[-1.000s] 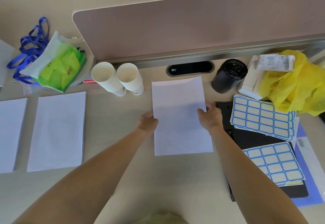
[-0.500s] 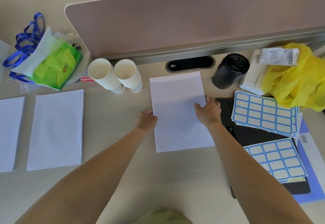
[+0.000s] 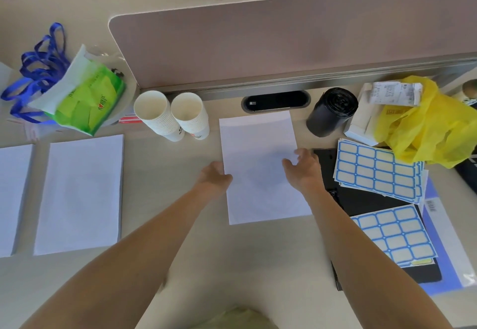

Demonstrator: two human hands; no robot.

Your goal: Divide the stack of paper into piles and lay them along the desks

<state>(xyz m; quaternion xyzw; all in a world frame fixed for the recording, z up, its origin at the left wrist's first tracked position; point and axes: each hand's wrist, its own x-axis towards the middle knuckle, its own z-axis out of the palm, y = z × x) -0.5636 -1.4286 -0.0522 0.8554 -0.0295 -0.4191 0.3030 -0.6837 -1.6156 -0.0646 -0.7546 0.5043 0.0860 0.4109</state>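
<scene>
Now left hand pinches the paper pile, while right hand spreads its grip apart.

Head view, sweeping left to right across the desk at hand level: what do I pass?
Far-left paper pile → second paper pile → left hand → middle paper pile → right hand → label sheets.

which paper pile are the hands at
The rightmost pile, between the paper cups and the black roll. The left hand and right hand are at its side edges; the middle pile and far-left pile lie apart from both hands.
</scene>
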